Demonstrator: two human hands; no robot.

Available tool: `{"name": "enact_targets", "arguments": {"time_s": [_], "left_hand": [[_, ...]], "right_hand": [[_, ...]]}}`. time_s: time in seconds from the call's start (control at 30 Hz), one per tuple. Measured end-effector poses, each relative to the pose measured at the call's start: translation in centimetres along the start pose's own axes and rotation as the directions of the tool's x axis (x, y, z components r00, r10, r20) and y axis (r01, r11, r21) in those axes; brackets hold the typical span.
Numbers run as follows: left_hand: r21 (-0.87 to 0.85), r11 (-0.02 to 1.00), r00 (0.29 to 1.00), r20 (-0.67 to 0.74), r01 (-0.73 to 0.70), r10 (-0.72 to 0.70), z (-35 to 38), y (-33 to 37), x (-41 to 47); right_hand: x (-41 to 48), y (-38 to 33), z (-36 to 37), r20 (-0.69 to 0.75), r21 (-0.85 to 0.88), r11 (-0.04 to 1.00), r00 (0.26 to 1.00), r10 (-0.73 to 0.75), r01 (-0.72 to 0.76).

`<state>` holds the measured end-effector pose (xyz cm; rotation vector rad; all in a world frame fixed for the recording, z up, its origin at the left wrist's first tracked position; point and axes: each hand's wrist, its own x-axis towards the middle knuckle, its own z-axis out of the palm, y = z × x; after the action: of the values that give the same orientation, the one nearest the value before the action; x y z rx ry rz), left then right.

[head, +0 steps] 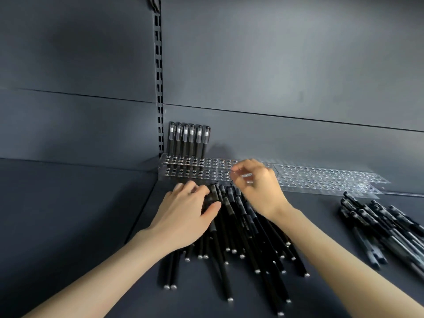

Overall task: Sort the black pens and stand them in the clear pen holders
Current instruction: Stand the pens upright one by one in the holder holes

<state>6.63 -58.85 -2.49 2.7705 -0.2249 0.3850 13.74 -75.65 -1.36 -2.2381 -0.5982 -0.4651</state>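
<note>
My left grip (190, 210) lies on the top ends of the loose black pens (231, 228), with thumb and bent fingers closed round a few of them. My right grip (259, 187) hangs just above the same ends, in front of the clear pen holders (183, 171). Its fingers are curled but blurred, so I cannot tell if it has a pen or nothing. The pile lies fanned on the shelf (68, 214), caps toward the holders. Six standing pens (190, 138) already fill the back row at the left end. To do this step well, I think I should hold the pile quiet with the left and pull out only one pen with the right. I then turn it upright and lower it straight into the next free hole beside the six, without knocking them. The back wall (275, 76) is close behind the holders, so I must come from above and from the front. To the right is open room, until the second pile (385, 228).
</note>
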Motion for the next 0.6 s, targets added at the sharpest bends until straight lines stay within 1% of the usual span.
{"name": "enact_targets", "arguments": {"time_s": [0.13, 0.23, 0.3, 0.4, 0.6], "left_hand": [[0.038, 0.989, 0.989, -0.023, 0.146, -0.145, 0.8, 3.8, -3.0], [0.113, 0.959, 0.966, -0.053, 0.259, -0.255, 1.9, 5.6, -4.9], [0.113, 0.941, 0.947, -0.074, 0.318, -0.312, 2.4, 6.3, -5.6], [0.007, 0.933, 0.929, -0.087, 0.361, -0.359, 2.9, 6.7, -5.8], [-0.178, 0.900, 0.901, -0.107, 0.398, -0.420, 2.9, 6.5, -5.2]], "right_hand": [[-3.8, 1.4, -2.3, 0.177, -0.115, 0.992, 0.984, -0.024, 0.045], [-5.8, 1.9, -3.2, 0.329, -0.208, 0.974, 0.944, -0.014, 0.087], [-6.8, 2.0, -3.2, 0.400, -0.204, 0.976, 0.916, 0.010, 0.079], [-7.5, 2.1, -3.0, 0.433, -0.157, 0.986, 0.901, 0.024, 0.050], [-7.9, 2.7, -3.0, 0.440, -0.155, 0.986, 0.898, 0.015, 0.060]]}}
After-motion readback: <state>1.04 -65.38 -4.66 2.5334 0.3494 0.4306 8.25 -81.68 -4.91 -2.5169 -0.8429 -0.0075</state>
